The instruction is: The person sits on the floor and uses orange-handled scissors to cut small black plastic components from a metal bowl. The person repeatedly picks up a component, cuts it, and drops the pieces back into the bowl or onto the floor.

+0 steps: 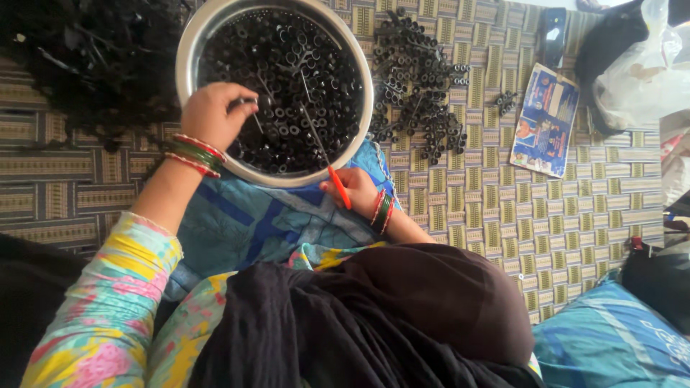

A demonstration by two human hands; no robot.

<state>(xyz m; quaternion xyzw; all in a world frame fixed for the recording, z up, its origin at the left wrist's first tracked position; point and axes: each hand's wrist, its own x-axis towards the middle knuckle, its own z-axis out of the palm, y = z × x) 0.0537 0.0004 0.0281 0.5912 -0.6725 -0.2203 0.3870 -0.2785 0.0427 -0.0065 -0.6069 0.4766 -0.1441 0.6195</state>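
Two hands at a round metal bowl [188,43] filled with small black rings [287,86].

Left hand [214,113], fingers curled, pinches a thin metal piece over the bowl's left side. Right hand [353,190], closed around a red-handled tool [339,187], rests at the bowl's near rim, its thin metal shaft reaching in among the rings. Bowl sits on blue cloth [251,223] over a patterned woven mat [503,208]. Loose black rings [420,86] lie just right of the bowl, a printed booklet [545,121] farther right.
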